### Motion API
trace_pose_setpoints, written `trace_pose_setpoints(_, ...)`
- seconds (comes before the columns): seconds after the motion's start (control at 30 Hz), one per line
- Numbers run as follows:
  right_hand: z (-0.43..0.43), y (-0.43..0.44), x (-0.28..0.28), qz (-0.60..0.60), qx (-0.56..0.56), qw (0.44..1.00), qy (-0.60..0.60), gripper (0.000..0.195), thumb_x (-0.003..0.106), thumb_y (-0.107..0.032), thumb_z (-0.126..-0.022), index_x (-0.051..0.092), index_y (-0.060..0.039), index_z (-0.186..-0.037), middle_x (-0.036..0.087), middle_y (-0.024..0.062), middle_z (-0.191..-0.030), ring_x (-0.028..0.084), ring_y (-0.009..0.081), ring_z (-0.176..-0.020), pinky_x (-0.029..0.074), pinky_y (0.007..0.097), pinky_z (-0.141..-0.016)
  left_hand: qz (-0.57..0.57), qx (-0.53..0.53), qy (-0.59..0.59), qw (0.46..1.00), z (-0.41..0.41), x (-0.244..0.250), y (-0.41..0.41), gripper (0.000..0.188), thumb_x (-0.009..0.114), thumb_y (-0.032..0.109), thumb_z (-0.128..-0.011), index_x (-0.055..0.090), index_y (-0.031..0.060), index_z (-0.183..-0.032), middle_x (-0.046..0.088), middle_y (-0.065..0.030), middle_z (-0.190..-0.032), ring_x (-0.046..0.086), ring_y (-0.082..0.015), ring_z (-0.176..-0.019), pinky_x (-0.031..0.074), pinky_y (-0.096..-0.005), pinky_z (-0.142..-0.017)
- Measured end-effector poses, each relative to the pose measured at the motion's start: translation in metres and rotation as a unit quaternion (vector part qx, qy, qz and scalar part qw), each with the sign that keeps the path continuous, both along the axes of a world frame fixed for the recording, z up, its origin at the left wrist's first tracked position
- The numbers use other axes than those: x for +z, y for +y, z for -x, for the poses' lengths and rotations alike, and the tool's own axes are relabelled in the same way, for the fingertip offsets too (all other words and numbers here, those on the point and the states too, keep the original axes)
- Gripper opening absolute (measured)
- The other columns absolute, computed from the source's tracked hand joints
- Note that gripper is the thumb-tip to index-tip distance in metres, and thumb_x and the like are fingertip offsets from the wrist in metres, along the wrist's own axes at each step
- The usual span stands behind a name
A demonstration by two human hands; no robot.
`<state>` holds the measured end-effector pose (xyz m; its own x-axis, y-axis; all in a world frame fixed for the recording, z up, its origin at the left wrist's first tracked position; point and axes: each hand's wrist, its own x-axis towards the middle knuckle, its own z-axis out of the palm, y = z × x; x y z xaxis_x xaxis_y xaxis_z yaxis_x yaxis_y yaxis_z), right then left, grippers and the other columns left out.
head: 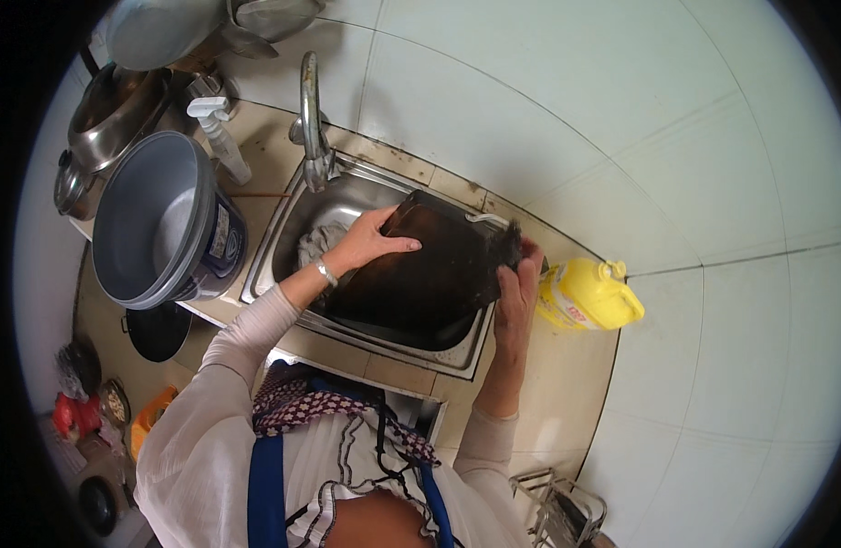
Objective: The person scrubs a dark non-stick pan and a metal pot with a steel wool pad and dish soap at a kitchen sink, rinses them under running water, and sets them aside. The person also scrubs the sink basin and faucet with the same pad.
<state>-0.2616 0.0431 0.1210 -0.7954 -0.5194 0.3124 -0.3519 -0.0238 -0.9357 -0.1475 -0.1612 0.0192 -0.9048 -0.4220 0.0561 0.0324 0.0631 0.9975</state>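
Observation:
A dark rectangular tray (pixel 434 267) with brown staining is held tilted over the stainless steel sink (pixel 474 359). My left hand (pixel 369 243) grips its upper left edge, thumb lying on the tray's surface. At the tray's right end, my right hand (pixel 516 294) holds a dark, frayed scouring pad (pixel 506 243), probably steel wool, against the edge. Its fingers are partly hidden behind the pad. A crumpled grey cloth (pixel 319 243) lies in the sink's left part, beside my left wrist. The curved metal faucet (pixel 311 116) stands behind the sink, and no water is seen running.
A large grey bucket (pixel 153 219) and a white spray bottle (pixel 222 140) stand left of the sink, near metal pots (pixel 119 116). A yellow jug (pixel 588 294) stands on the right by the tiled wall (pixel 667 171). A metal rack (pixel 564 510) is at lower right.

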Motion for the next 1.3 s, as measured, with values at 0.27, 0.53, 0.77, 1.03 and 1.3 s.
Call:
trace_pose_setpoints(0.27, -0.046, -0.02, 0.012, -0.096, 0.055, 0.946, 0.306, 0.029, 0.069, -0.01, -0.079, 0.05, 0.0031, -0.061, 0.053, 0.0195, -0.095, 0.056, 0.0351, -0.087, 0.047, 0.0395, -0.073, -0.035, -0.017, 0.036, 0.999, -0.051, 0.017, 0.043, 0.042, 0.077, 0.01, -0.078, 0.057, -0.0008, -0.114, 0.063, 0.0014, -0.096, 0.053, -0.0051, -0.087, 0.046, -0.0231, -0.08)
trace_pose_setpoints(0.53, -0.087, -0.059, 0.005, -0.172, -0.009, 0.895, 0.412, 0.018, 0.061, -0.011, -0.073, 0.055, -0.0024, -0.058, 0.049, 0.0106, -0.068, 0.054, 0.0301, -0.068, 0.042, 0.0415, -0.058, 0.136, 0.021, 0.09, 0.986, -0.06, 0.013, 0.056, 0.046, 0.08, 0.022, -0.072, 0.06, 0.0012, -0.108, 0.064, -0.011, -0.073, 0.059, -0.0152, -0.066, 0.049, -0.0306, -0.064)
trace_pose_setpoints(0.77, -0.052, -0.028, -0.002, -0.333, -0.123, 0.846, 0.398, 0.019, 0.058, -0.012, -0.075, 0.059, -0.005, -0.058, 0.052, 0.0117, -0.067, 0.057, 0.0319, -0.066, 0.043, 0.0445, -0.058, 0.166, 0.033, 0.031, 0.985, -0.07, 0.048, 0.071, 0.051, 0.081, 0.026, -0.071, 0.062, 0.0039, -0.112, 0.064, -0.0144, -0.073, 0.059, -0.0253, -0.057, 0.048, -0.0321, -0.057)
trace_pose_setpoints(1.03, -0.057, -0.06, 0.002, -0.139, -0.125, 0.932, 0.312, 0.021, 0.062, -0.006, -0.074, 0.052, 0.0005, -0.057, 0.049, 0.012, -0.068, 0.054, 0.0322, -0.07, 0.039, 0.0418, -0.061, 0.306, 0.074, 0.063, 0.947, -0.055, 0.067, 0.039, 0.041, 0.081, 0.026, -0.07, 0.064, 0.0055, -0.102, 0.062, -0.0142, -0.067, 0.057, -0.0256, -0.052, 0.046, -0.0308, -0.051)
trace_pose_setpoints(1.3, -0.008, -0.073, -0.03, -0.071, -0.155, 0.925, 0.34, 0.018, 0.062, -0.006, -0.069, 0.052, -0.0013, -0.055, 0.047, 0.0096, -0.068, 0.047, 0.0309, -0.07, 0.034, 0.0415, -0.064, 0.372, 0.105, 0.048, 0.921, -0.02, 0.072, 0.031, 0.047, 0.082, 0.029, -0.069, 0.064, 0.0024, -0.103, 0.062, -0.0146, -0.067, 0.055, -0.0265, -0.051, 0.044, -0.0329, -0.051)
